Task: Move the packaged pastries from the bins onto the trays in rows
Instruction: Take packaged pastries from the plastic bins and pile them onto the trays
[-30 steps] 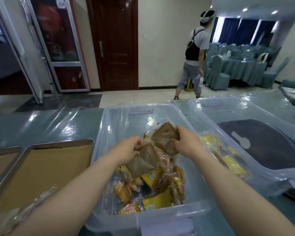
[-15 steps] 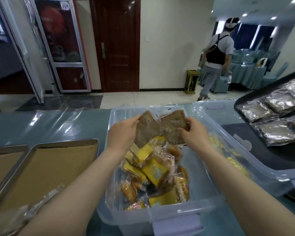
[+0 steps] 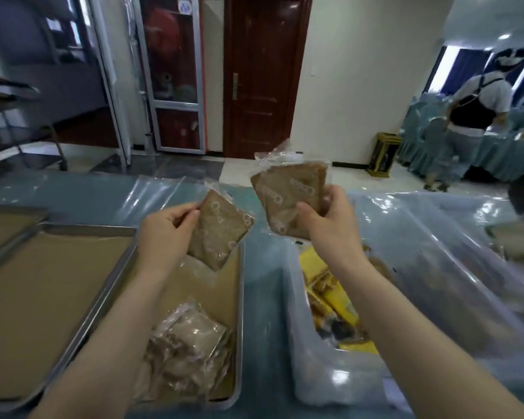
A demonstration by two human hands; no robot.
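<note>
Above the paper-lined tray, our left hand pinches one brown pastry packet with white print on clear wrap. Our right hand grips two fanned packets near the clear bin.

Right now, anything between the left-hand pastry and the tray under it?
Nothing visible. The left hand holds the brown packaged pastry above the tray at its far end, with bare paper liner beneath. Wrapped pastries lie only at the near end.
</note>
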